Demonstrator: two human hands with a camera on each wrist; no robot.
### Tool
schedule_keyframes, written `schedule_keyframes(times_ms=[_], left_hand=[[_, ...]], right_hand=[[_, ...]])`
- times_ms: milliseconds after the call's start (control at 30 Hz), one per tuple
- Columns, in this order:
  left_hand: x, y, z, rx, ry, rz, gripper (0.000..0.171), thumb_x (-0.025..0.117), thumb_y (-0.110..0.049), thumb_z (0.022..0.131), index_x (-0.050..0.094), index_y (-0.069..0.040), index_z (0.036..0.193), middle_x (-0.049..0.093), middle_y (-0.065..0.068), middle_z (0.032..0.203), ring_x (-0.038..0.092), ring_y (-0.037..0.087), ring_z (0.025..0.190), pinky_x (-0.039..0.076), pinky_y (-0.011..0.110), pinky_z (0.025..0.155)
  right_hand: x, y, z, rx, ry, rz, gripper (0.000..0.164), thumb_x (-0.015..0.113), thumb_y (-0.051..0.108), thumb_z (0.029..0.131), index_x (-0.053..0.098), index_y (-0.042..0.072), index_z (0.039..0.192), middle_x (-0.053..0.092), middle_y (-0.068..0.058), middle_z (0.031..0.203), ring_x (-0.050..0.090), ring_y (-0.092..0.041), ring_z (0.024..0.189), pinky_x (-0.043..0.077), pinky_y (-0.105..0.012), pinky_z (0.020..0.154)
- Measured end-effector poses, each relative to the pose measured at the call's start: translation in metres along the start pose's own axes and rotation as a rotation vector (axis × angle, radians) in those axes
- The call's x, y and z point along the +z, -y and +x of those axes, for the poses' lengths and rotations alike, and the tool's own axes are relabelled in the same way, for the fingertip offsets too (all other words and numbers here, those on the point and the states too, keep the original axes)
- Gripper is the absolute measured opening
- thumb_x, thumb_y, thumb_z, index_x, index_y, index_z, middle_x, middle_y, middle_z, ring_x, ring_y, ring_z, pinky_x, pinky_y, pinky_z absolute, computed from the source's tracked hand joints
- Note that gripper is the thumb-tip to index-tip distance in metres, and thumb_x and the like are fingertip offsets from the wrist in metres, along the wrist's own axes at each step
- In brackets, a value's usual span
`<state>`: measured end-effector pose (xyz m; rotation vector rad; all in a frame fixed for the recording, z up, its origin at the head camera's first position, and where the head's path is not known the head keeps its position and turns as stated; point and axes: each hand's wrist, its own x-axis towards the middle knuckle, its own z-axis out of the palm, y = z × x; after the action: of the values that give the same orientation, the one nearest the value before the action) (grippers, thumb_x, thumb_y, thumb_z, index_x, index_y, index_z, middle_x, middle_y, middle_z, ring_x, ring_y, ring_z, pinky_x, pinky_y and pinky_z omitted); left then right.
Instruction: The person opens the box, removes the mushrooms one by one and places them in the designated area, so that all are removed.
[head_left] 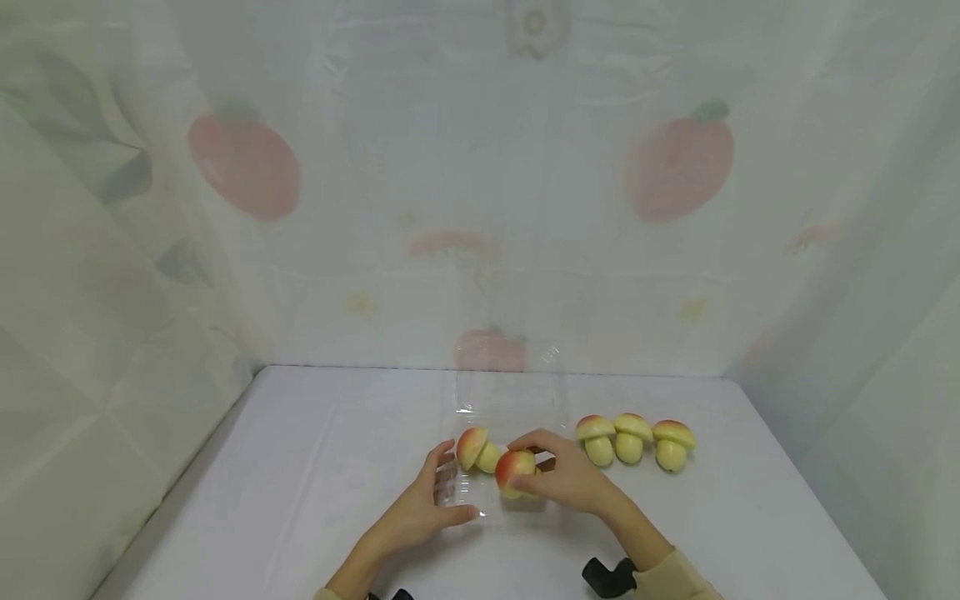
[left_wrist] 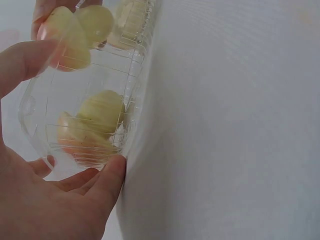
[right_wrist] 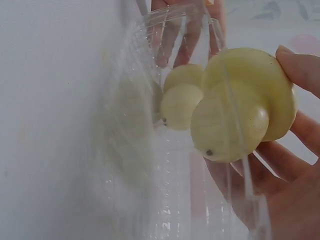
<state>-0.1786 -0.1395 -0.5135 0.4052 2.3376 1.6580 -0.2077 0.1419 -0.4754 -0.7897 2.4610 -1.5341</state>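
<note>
My right hand [head_left: 570, 477] holds a toy mushroom [head_left: 513, 472] with a red and yellow cap and a pale stem, thumb on one side and fingers on the other. It is over the right part of a clear plastic clamshell box [head_left: 482, 502]. A second toy mushroom [left_wrist: 101, 114] lies on its side in the left part of the box. At the box's near left corner, my left hand [head_left: 414, 510] grips it, fingers along the left wall and thumb at the front. The clear lid [head_left: 510, 392] is raised at the back.
On the white table [head_left: 315, 467], to the right of the box, three more toy mushrooms [head_left: 630, 435] stand in a row, caps up. Pale printed cloth [head_left: 420, 167] hangs behind and along both sides of the table.
</note>
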Motion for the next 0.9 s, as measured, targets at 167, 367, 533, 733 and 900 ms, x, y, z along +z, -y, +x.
schedule_keyframes(times_ms=[167, 367, 533, 733, 900], left_hand=[[0.000, 0.000, 0.001, 0.006, -0.007, -0.014, 0.106, 0.086, -0.028, 0.082, 0.016, -0.011, 0.160, 0.027, 0.024, 0.160, 0.035, 0.047, 0.143, 0.032, 0.058, 0.115], [-0.001, -0.001, 0.000, 0.011, -0.008, -0.022, 0.106, 0.087, -0.026, 0.082, 0.017, -0.009, 0.160, 0.026, 0.025, 0.160, 0.035, 0.048, 0.143, 0.032, 0.058, 0.115], [-0.001, 0.000, 0.001, 0.011, -0.008, -0.012, 0.106, 0.087, -0.027, 0.082, 0.017, -0.009, 0.159, 0.027, 0.025, 0.160, 0.035, 0.048, 0.143, 0.032, 0.058, 0.115], [-0.001, 0.000, 0.000, 0.010, -0.007, -0.007, 0.105, 0.086, -0.028, 0.082, 0.017, -0.010, 0.160, 0.026, 0.025, 0.160, 0.035, 0.047, 0.143, 0.033, 0.057, 0.115], [-0.001, -0.002, 0.000, 0.009, -0.003, -0.015, 0.105, 0.086, -0.027, 0.083, 0.017, -0.011, 0.160, 0.025, 0.024, 0.161, 0.034, 0.047, 0.143, 0.033, 0.057, 0.115]], right_hand=[[-0.010, 0.002, -0.007, -0.049, -0.053, 0.007, 0.040, 0.081, 0.028, 0.089, 0.068, 0.014, 0.124, 0.066, 0.000, 0.124, 0.061, -0.019, 0.113, 0.056, -0.034, 0.090], [-0.020, 0.003, -0.016, -0.089, -0.114, -0.007, 0.037, 0.080, 0.026, 0.090, 0.068, 0.015, 0.123, 0.067, -0.002, 0.124, 0.063, -0.018, 0.112, 0.057, -0.034, 0.089], [-0.027, 0.004, -0.023, -0.086, -0.148, 0.009, 0.038, 0.080, 0.023, 0.090, 0.068, 0.011, 0.124, 0.066, -0.004, 0.123, 0.062, -0.018, 0.112, 0.057, -0.033, 0.088], [-0.035, 0.003, -0.033, -0.060, -0.199, 0.029, 0.039, 0.082, 0.022, 0.088, 0.069, 0.014, 0.123, 0.065, -0.003, 0.123, 0.063, -0.017, 0.109, 0.058, -0.033, 0.087], [-0.043, -0.001, -0.041, -0.073, -0.244, 0.003, 0.038, 0.082, 0.021, 0.088, 0.069, 0.015, 0.123, 0.065, -0.001, 0.123, 0.065, -0.015, 0.107, 0.058, -0.035, 0.087]])
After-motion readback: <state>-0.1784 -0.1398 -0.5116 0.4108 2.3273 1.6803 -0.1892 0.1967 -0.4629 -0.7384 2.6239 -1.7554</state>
